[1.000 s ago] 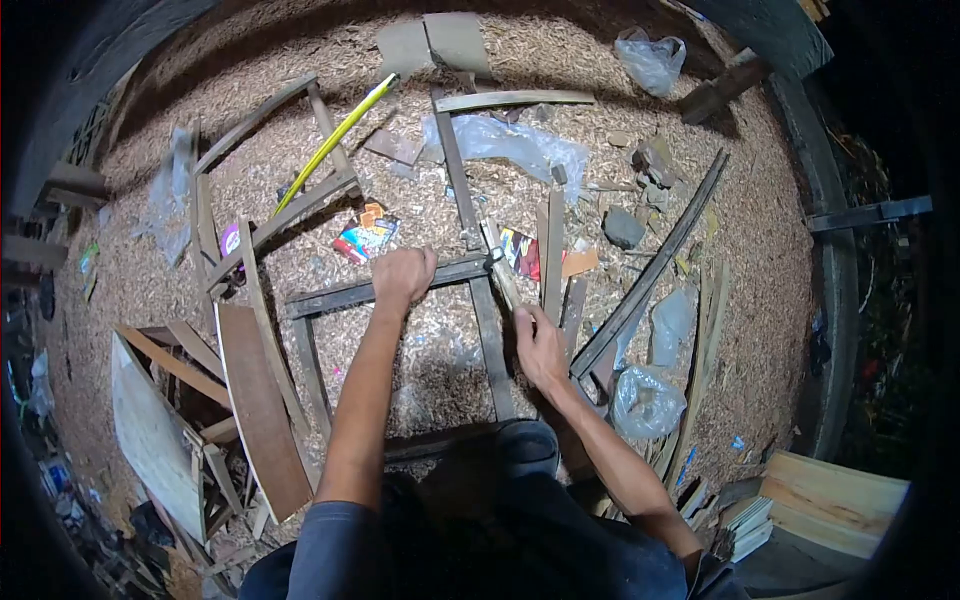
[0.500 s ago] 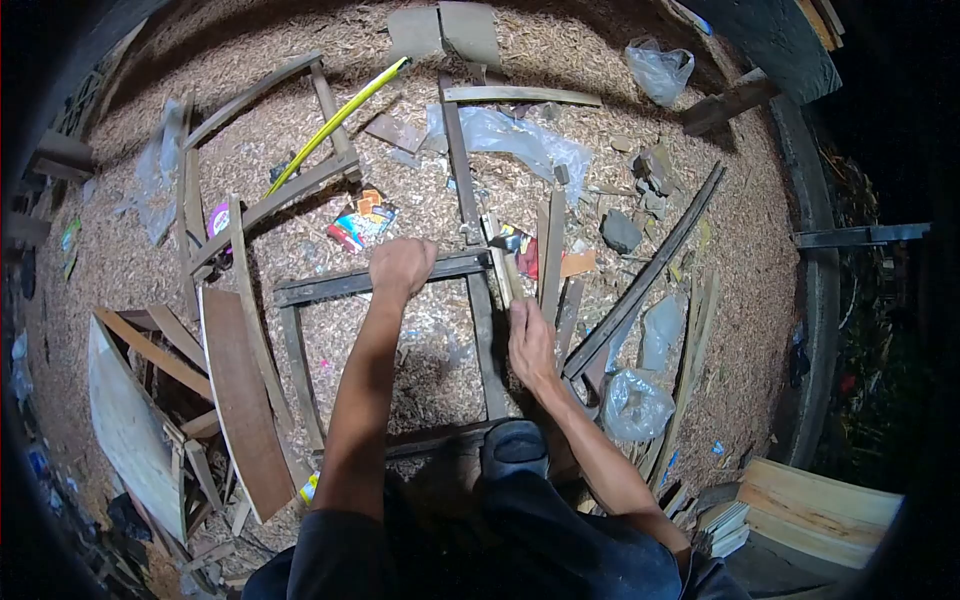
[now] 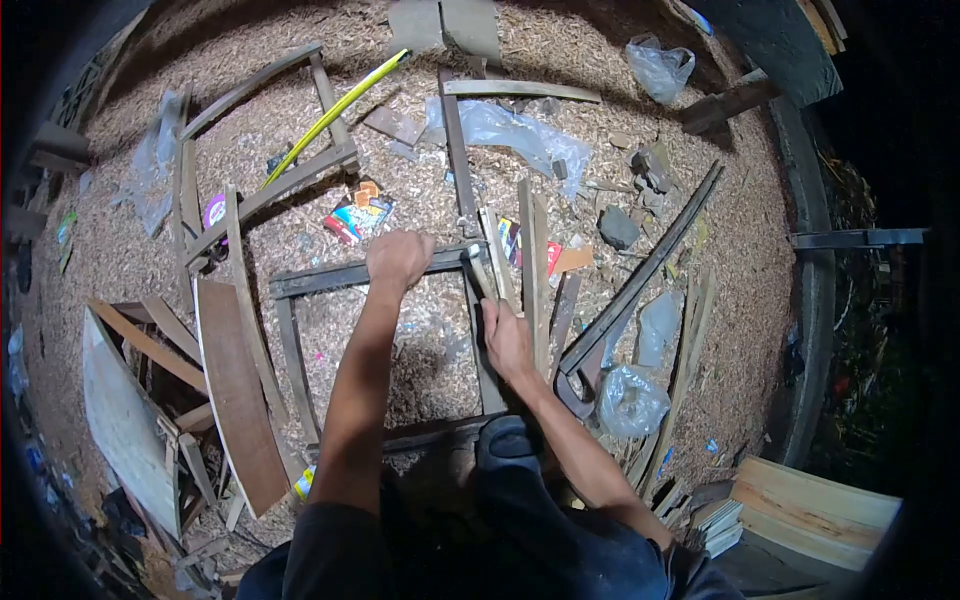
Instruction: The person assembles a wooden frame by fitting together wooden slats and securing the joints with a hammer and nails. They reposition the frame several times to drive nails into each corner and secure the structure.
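My left hand (image 3: 399, 262) is closed around the top bar of a dark wooden frame (image 3: 330, 279) lying on the wood shavings. Closed on the handle of a hammer (image 3: 482, 268), my right hand (image 3: 508, 340) is just right of the frame's right side. The hammer's head is at the frame's upper right corner; whether it touches the wood cannot be made out. Beside it, pale wooden strips (image 3: 533, 240) lie on the ground. A shoe (image 3: 510, 440) is at the frame's lower right corner.
A yellow tape (image 3: 335, 112) crosses another wooden frame (image 3: 270, 200) at upper left. Right of my right hand lie a handsaw (image 3: 577, 392), a long dark bar (image 3: 650, 265) and a plastic bag (image 3: 632, 400). A brown curved board (image 3: 240, 400) is at left.
My right hand and the hammer have moved left, from beside the frame's corner onto it. My left hand keeps its hold on the top bar. The pale strips have shifted slightly left.
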The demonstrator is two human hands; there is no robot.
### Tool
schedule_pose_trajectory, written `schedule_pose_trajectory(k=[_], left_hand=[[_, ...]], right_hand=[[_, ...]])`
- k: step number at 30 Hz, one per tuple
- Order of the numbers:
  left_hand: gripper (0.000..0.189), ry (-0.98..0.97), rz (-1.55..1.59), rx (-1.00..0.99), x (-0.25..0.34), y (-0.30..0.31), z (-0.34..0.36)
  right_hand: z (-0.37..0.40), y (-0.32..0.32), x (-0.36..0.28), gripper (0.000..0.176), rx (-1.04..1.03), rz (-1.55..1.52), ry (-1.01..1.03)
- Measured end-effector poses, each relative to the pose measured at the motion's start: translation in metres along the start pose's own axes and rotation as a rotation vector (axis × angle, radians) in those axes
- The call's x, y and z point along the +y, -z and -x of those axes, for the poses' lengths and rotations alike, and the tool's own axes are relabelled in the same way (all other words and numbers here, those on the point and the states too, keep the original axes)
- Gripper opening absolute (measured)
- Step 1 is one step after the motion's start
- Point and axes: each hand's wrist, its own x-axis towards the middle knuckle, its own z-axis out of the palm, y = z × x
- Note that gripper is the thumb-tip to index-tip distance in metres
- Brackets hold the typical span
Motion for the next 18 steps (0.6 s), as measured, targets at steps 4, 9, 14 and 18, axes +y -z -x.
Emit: schedule_pose_trajectory(k=[4,9,14,18], left_hand=[[0.055,0.015,-0.016,-0.01,-0.002,0.0,-0.005],[0.055,-0.002,-0.009,0.008,-0.001,-0.002,-0.002],[0.055,0.014,-0.011,0.004,-0.002,-0.002,-0.005],[0.054,0.01,-0.024,0.049,-0.002,-0.003,-0.005]], right_hand=[[0.005,0.031,-0.026,0.041,0.013,-0.181,-0.042],[0.0,-0.002,0.008,0.041,0.034,-0.101,-0.02],[-0.001,0.021,-0.014,0.042,0.077,-0.189,0.043],[-0.007,0.002,0.004,0.045,0.056,-0.087,-0.051]])
